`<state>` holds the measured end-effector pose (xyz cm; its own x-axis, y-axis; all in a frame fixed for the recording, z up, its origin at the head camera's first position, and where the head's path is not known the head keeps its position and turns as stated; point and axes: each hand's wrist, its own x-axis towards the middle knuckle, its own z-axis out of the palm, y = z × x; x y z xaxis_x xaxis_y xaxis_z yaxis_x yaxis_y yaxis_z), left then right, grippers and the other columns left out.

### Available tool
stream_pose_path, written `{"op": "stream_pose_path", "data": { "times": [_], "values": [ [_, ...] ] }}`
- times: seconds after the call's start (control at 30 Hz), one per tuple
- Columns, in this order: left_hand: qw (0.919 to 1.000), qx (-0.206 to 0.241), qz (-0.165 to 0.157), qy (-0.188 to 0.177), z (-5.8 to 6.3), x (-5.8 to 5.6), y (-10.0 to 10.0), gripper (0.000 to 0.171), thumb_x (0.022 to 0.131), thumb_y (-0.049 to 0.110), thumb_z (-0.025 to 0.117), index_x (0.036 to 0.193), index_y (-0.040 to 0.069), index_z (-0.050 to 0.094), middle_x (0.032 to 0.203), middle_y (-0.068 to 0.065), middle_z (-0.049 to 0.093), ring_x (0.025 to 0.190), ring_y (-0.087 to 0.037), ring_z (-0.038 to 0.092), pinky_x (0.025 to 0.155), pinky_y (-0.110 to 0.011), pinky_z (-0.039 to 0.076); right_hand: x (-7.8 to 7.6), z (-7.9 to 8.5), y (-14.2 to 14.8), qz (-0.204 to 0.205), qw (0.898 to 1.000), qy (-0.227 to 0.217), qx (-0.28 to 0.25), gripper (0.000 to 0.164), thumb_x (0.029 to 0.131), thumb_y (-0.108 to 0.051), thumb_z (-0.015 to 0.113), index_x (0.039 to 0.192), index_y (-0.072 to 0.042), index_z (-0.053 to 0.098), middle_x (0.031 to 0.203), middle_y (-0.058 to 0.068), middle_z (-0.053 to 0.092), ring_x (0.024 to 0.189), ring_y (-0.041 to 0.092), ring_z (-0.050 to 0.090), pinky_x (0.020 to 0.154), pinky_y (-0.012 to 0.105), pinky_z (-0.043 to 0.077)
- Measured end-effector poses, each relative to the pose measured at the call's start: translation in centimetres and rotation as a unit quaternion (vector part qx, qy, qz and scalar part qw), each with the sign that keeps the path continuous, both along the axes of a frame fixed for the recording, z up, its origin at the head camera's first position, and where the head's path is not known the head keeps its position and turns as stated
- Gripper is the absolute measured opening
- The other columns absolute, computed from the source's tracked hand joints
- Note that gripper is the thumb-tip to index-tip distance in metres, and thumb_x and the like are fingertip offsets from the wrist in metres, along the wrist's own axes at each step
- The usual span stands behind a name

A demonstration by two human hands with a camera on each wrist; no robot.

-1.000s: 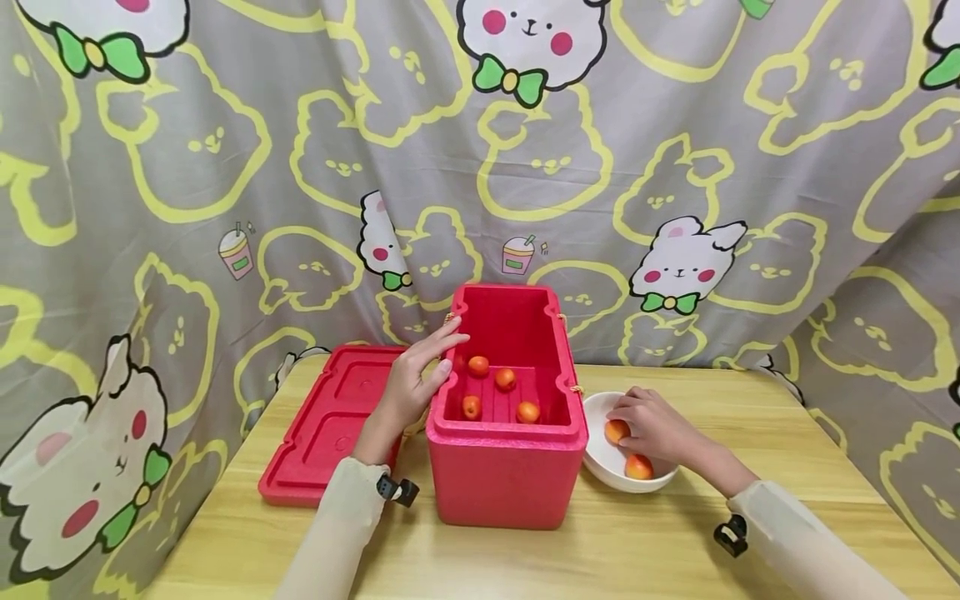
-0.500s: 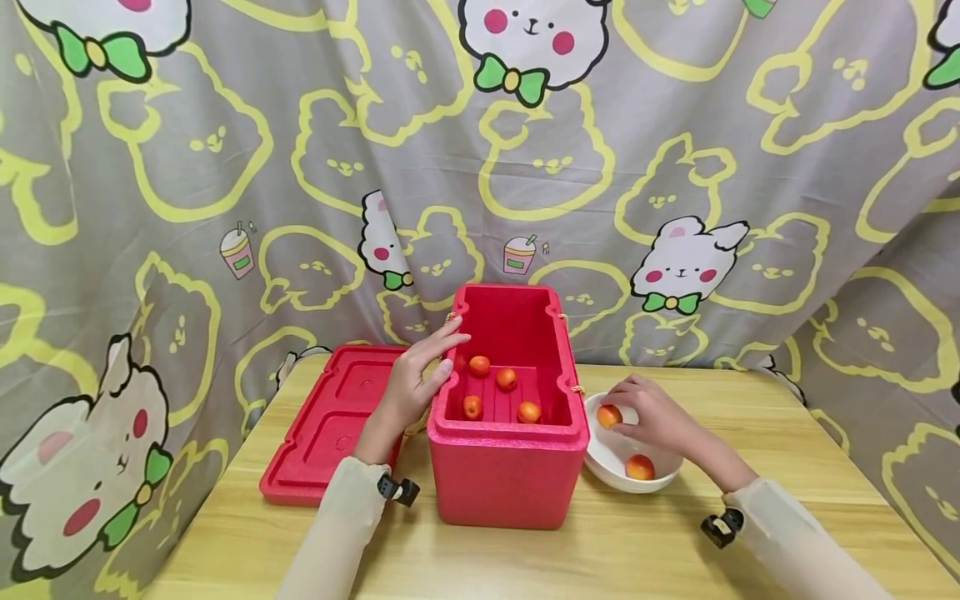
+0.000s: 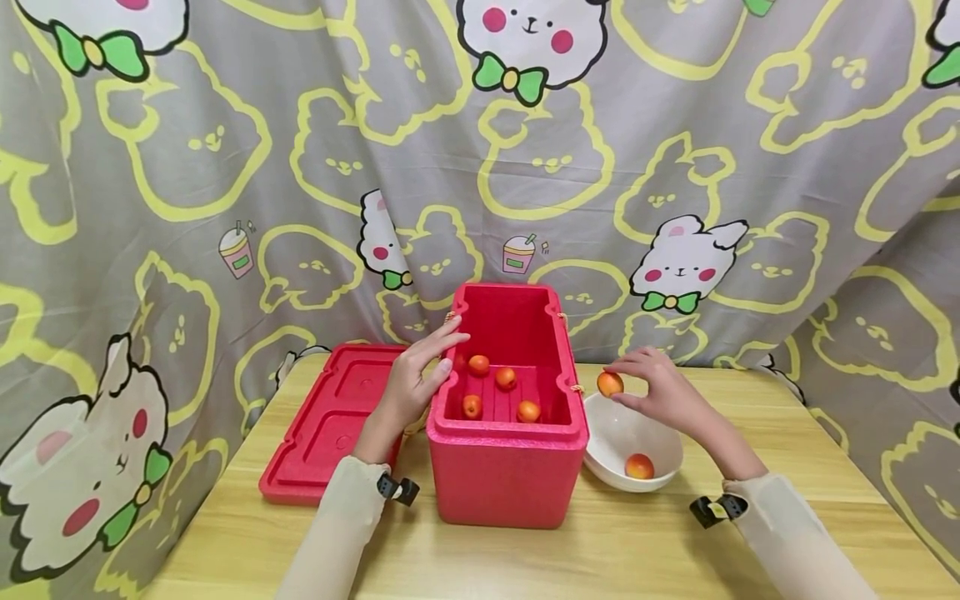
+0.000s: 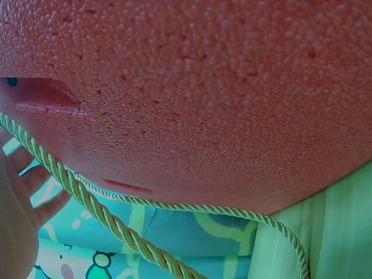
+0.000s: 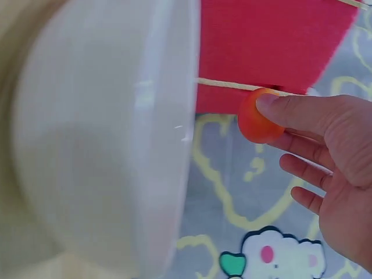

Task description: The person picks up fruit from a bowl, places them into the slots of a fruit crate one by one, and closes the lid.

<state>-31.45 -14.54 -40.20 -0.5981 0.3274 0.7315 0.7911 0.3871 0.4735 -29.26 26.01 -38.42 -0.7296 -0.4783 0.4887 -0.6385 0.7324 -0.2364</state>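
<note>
Between thumb and fingertips my right hand [image 3: 663,392] pinches an orange-red apricot [image 3: 611,383], held just above the far rim of a white bowl [image 3: 671,437]. Another apricot [image 3: 639,466] lies in that bowl. In the right wrist view, the thumb presses one side of the held apricot [image 5: 258,119], beyond the bowl [image 5: 116,139]. Inside a red foam box [image 3: 506,483], several apricots [image 3: 506,378] lie spread over the floor. My left hand [image 3: 416,375] rests on the box's left rim with its fingers extended; a twisted gold cord [image 4: 104,218] crosses in front of it in the left wrist view.
A red foam lid [image 3: 330,433] lies on the wooden table [image 3: 630,550], left of the box. Close behind the table hangs a grey patterned curtain [image 3: 435,175]. Gold cord runs along the box's sides.
My right hand has lifted an apricot up out of the white bowl, above its far rim. The left hand stays on the box rim.
</note>
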Motion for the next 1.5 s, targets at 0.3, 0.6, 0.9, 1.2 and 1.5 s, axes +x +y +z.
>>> {"op": "stream_pose_path", "data": {
  "times": [0.3, 0.6, 0.9, 1.2, 1.5],
  "values": [
    [1.0, -0.002, 0.005, 0.001, 0.1, -0.2, -0.5, 0.049, 0.091, 0.018, 0.059, 0.139, 0.015, 0.063, 0.156, -0.006, 0.051, 0.144, -0.025, 0.05, 0.105, -0.052, 0.052, 0.0, 3.8, -1.7, 0.028, 0.995, 0.072, -0.066, 0.047, 0.069, -0.001, 0.09, 0.114, -0.004, 0.076, 0.107, 0.012, 0.075, 0.101, 0.025, 0.056, 0.084, 0.046, 0.046],
    [1.0, -0.001, 0.009, 0.004, 0.1, -0.4, -1.1, 0.047, 0.098, 0.036, 0.055, 0.139, 0.015, 0.063, 0.156, -0.007, 0.051, 0.143, -0.027, 0.051, 0.103, -0.055, 0.052, 2.0, 8.0, -3.8, 0.047, 0.974, 0.145, -0.167, 0.06, 0.064, 0.01, 0.089, 0.12, -0.004, 0.074, 0.117, 0.015, 0.073, 0.111, 0.02, 0.052, 0.094, 0.02, 0.039],
    [0.9999, -0.01, 0.013, -0.001, 0.3, -0.4, -1.2, 0.046, 0.096, 0.03, 0.056, 0.139, 0.016, 0.064, 0.157, -0.005, 0.05, 0.144, -0.024, 0.05, 0.107, -0.053, 0.05, 4.8, 10.5, -6.7, 0.096, 0.94, 0.215, -0.247, 0.046, 0.086, -0.032, 0.082, 0.117, 0.0, 0.075, 0.115, 0.019, 0.072, 0.117, 0.011, 0.052, 0.098, 0.022, 0.042],
    [0.9999, -0.012, -0.003, 0.009, -0.2, 0.0, -0.1, 0.045, 0.097, 0.031, 0.056, 0.138, 0.015, 0.064, 0.155, -0.009, 0.052, 0.143, -0.027, 0.051, 0.105, -0.056, 0.051, 6.5, 8.9, -8.4, 0.13, 0.939, 0.207, -0.242, 0.057, 0.09, -0.048, 0.073, 0.119, 0.001, 0.074, 0.118, 0.017, 0.071, 0.12, 0.016, 0.054, 0.1, 0.019, 0.045],
    [0.9998, -0.009, -0.002, 0.018, -0.1, 0.1, 0.0, 0.046, 0.099, 0.038, 0.054, 0.137, 0.015, 0.065, 0.155, -0.008, 0.052, 0.143, -0.027, 0.051, 0.106, -0.055, 0.05, 6.4, 8.2, -8.8, 0.122, 0.959, 0.152, -0.205, 0.05, 0.077, -0.017, 0.088, 0.125, -0.009, 0.073, 0.122, 0.009, 0.072, 0.121, 0.016, 0.055, 0.099, 0.015, 0.045]
  ]
}}
